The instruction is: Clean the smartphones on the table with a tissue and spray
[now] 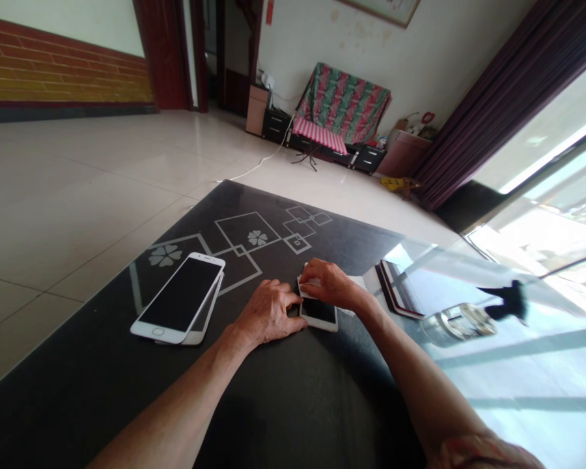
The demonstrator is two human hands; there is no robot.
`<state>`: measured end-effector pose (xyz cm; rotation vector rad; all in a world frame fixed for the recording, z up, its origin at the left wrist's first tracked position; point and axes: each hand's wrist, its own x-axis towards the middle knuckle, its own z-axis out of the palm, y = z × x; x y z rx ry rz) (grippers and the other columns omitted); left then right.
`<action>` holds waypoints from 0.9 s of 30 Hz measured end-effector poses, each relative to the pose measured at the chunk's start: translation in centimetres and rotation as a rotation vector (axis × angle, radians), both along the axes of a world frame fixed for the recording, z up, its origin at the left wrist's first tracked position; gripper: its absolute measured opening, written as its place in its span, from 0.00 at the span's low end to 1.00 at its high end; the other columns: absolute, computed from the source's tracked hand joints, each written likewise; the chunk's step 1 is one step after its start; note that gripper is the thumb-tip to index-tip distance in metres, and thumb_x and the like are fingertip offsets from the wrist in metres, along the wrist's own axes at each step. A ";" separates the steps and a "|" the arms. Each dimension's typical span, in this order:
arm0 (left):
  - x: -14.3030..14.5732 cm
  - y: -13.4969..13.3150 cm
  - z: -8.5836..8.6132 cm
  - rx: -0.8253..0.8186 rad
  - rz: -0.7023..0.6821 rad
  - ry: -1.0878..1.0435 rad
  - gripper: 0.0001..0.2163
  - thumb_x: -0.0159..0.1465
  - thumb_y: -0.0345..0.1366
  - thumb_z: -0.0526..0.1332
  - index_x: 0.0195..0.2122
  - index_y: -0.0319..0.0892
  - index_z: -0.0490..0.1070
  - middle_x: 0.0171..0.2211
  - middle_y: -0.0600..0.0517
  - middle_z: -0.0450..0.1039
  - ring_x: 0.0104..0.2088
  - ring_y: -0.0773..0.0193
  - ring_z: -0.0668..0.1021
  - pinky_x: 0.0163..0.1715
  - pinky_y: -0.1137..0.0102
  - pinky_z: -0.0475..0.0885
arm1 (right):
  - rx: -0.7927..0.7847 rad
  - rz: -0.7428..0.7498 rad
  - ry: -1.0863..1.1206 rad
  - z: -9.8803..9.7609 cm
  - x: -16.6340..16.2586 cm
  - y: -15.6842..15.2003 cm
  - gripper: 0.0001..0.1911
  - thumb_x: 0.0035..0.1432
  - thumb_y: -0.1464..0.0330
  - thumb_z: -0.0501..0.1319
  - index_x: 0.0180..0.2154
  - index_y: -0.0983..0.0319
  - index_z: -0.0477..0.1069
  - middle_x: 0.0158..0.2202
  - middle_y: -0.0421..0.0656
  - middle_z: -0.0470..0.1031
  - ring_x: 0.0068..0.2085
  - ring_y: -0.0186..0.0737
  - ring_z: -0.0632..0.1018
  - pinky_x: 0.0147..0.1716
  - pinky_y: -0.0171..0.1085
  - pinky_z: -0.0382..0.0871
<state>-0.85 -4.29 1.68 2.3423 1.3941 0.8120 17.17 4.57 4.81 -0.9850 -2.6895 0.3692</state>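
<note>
A smartphone with a white frame and dark screen lies face up on the black table. My left hand grips its left edge between thumb and fingers. On the upper part of its screen, my right hand presses a white tissue, fingers closed on it; part of the tissue sticks out to the right. To the left, a white smartphone rests on top of another phone, which is mostly hidden.
Farther right lie more phones, overlapping. A clear bottle with a black spray head is beside them. The glossy table has grey square and flower patterns. Beyond its edge are tiled floor, a small striped table and a cloth-covered object.
</note>
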 end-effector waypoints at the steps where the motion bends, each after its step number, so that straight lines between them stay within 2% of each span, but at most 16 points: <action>1: 0.0 0.0 0.0 0.003 0.000 -0.001 0.11 0.54 0.45 0.68 0.35 0.47 0.79 0.26 0.53 0.71 0.32 0.61 0.71 0.38 0.65 0.63 | 0.011 -0.014 0.001 -0.1 0.0 0.0 0.03 0.53 0.72 0.64 0.31 0.60 0.77 0.34 0.40 0.74 0.36 0.35 0.75 0.39 0.33 0.68; 7: 0.0 0.1 -0.2 0.023 -0.004 0.002 0.11 0.52 0.45 0.69 0.33 0.45 0.79 0.26 0.53 0.71 0.31 0.62 0.70 0.37 0.66 0.62 | 0.195 -0.190 0.121 -2.3 -0.1 1.3 0.05 0.58 0.71 0.61 0.35 0.60 0.76 0.37 0.43 0.75 0.40 0.38 0.75 0.44 0.37 0.67; 10: -0.1 0.1 -0.3 0.015 -0.006 -0.002 0.12 0.52 0.45 0.69 0.34 0.45 0.79 0.26 0.54 0.71 0.31 0.62 0.70 0.37 0.66 0.62 | 0.242 -0.245 0.147 -2.7 -0.1 1.6 0.05 0.59 0.71 0.60 0.35 0.61 0.76 0.37 0.45 0.75 0.40 0.39 0.75 0.46 0.38 0.67; 18: 0.0 0.1 -0.2 0.006 -0.003 -0.002 0.12 0.52 0.44 0.69 0.35 0.45 0.79 0.26 0.53 0.71 0.32 0.61 0.71 0.38 0.65 0.63 | 0.037 -0.048 0.080 -0.8 0.2 0.5 0.04 0.54 0.73 0.64 0.33 0.60 0.76 0.36 0.41 0.75 0.37 0.36 0.76 0.41 0.35 0.68; 21: 0.0 0.1 -0.1 0.010 0.003 0.001 0.11 0.52 0.44 0.69 0.34 0.45 0.79 0.26 0.53 0.72 0.32 0.61 0.71 0.38 0.65 0.63 | 0.076 -0.091 0.108 -1.3 0.1 0.5 0.04 0.54 0.72 0.64 0.34 0.61 0.77 0.36 0.42 0.75 0.37 0.37 0.76 0.41 0.36 0.69; 27: 0.0 0.1 -0.3 0.016 0.014 -0.015 0.13 0.50 0.44 0.71 0.35 0.44 0.79 0.27 0.54 0.73 0.31 0.62 0.72 0.39 0.65 0.64 | 0.256 -0.231 0.206 -3.3 0.3 1.4 0.05 0.59 0.69 0.61 0.35 0.60 0.76 0.37 0.44 0.75 0.40 0.40 0.75 0.45 0.39 0.68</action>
